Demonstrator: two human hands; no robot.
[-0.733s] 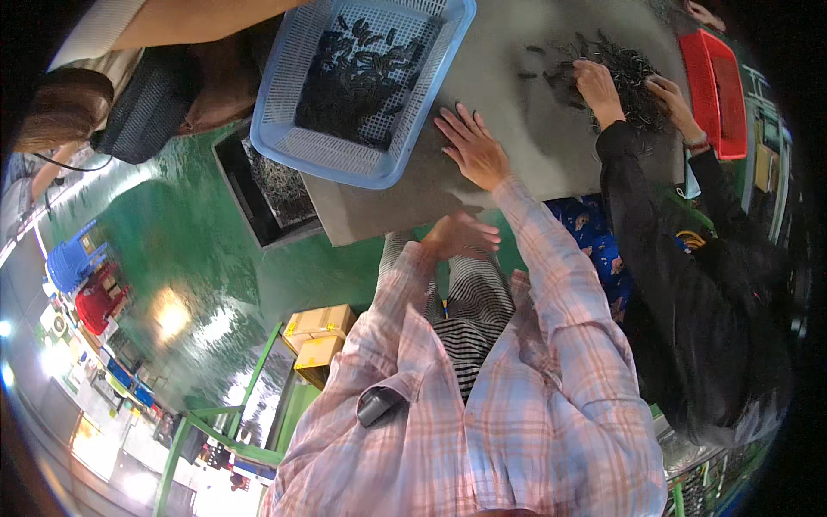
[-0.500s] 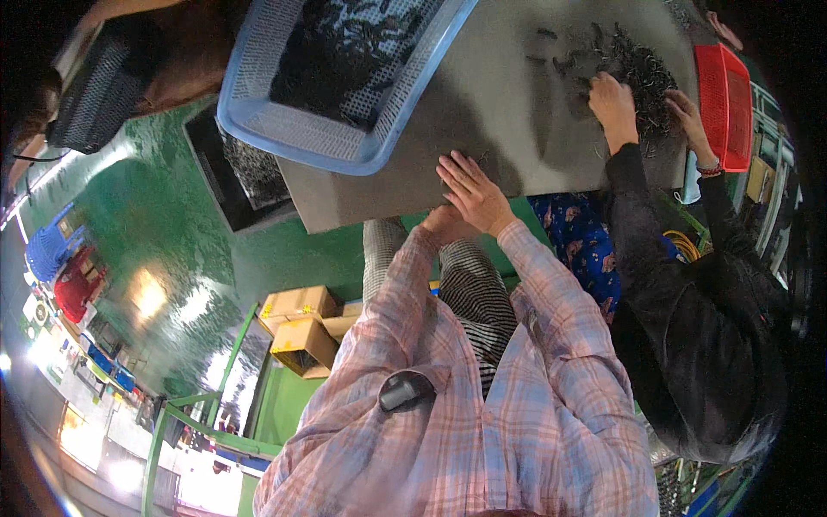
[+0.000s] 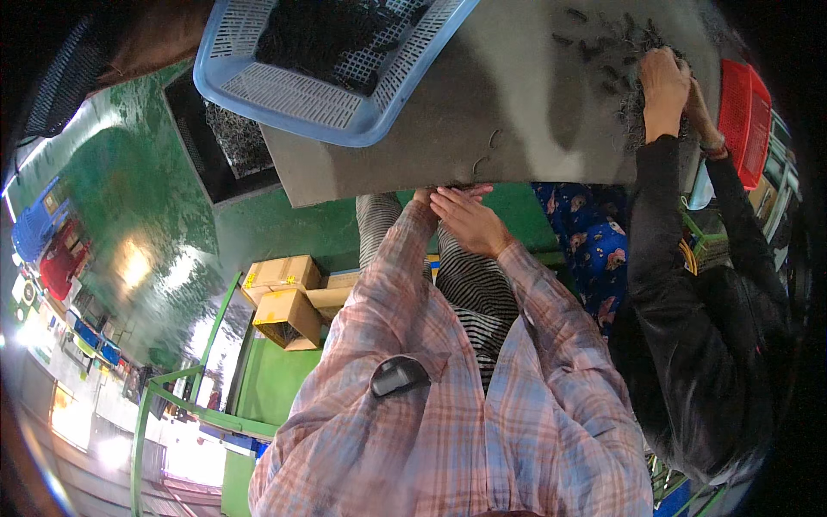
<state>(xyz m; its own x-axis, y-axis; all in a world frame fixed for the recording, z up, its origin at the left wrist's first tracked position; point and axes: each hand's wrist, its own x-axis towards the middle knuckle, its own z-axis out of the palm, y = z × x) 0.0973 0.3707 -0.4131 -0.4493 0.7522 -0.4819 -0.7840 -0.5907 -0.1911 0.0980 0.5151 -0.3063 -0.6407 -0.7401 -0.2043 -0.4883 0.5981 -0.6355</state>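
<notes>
At the table's near edge my right hand lies with its fingers stretched out over my left hand. The left hand is mostly hidden under it; what look like its flat fingertips show past the right hand's fingers. No held thing can be made out in either hand. Two thin, dark, curved strips lie on the grey-brown table just beyond my hands. To the left, a light blue plastic basket holds a heap of small dark pieces.
On my right a co-worker's hands work in scattered dark pieces. A red basket stands beyond them. Below the table's left corner is a black crate. Cardboard boxes and a green metal frame are at lower left.
My hands have drawn back from the tabletop to its near edge, the right one still over the left. The curved strips now show. The co-worker's hands have come closer together.
</notes>
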